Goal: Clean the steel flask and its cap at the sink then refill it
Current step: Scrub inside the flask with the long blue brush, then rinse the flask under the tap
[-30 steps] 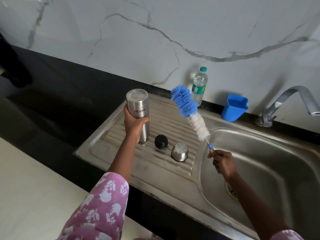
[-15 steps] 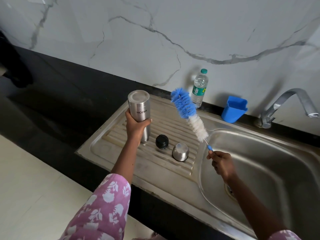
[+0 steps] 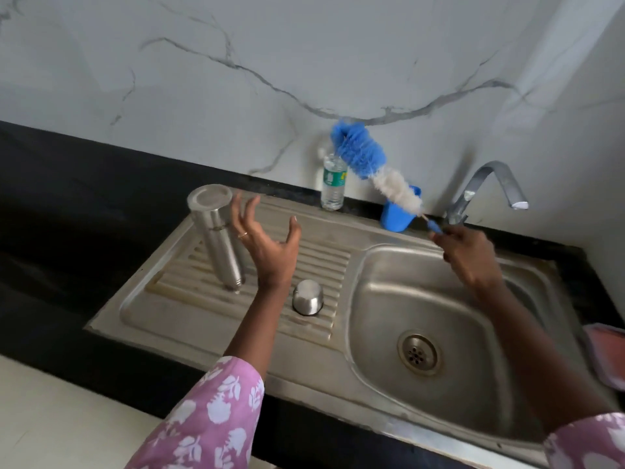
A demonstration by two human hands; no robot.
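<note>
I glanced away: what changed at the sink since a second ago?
The left hand let go of the flask and opened beside it. The right hand carried the brush back toward the blue cup. The flask, steel cap and water bottle stayed put.

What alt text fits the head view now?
A person's left hand is open, fingers spread, beside a steel flask standing mouth-down on the drainboard, while the right hand grips a blue-and-white bottle brush by its handle, raised near the tap. A steel cap sits on the drainboard; a water bottle and blue cup stand by the wall.
</note>
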